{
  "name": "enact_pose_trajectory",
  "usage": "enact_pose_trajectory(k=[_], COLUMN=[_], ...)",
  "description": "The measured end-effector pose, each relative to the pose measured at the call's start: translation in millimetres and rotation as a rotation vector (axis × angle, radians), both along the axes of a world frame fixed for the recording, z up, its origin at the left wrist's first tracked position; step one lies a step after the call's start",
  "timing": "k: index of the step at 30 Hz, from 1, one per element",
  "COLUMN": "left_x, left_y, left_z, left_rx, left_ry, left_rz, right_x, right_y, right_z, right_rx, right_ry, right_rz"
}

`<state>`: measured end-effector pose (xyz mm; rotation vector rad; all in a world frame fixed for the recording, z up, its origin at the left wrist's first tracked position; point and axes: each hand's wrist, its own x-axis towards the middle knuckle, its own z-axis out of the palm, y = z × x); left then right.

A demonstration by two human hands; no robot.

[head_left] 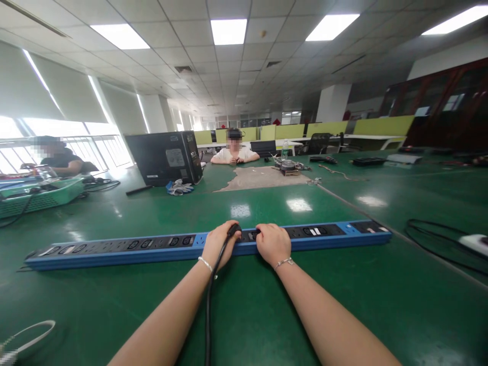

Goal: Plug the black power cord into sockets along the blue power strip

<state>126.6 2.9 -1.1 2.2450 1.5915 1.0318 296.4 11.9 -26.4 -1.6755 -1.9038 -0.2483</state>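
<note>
A long blue power strip with black socket panels lies across the green table in front of me. My left hand is closed round the black plug of a power cord, just over the strip's middle. From there the black cord runs back over my wrist toward me. Whether the plug's pins sit in a socket is hidden. To its right, my right hand grips the strip itself, thumb and fingers bent over its sockets.
A black computer case stands at the back left, gloves beside it. A green basket sits far left. Black cable and a white socket block lie at right. Two people sit beyond, one across the table, one at left.
</note>
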Motion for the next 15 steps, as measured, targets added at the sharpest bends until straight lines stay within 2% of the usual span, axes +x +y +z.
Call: enact_pose_trajectory(k=[4,15], left_x=[15,18], left_y=[7,3], left_z=[-3.5,-9.2], left_rx=[-0.01,0.041], left_ry=[0.052,0.12], left_rz=[0.025,0.104], right_x=[0,1], right_y=[1,1], right_z=[-1.0,-1.9], right_rx=[0.002,0.019], right_ry=[0.0,0.014], right_rz=[0.011,0.014])
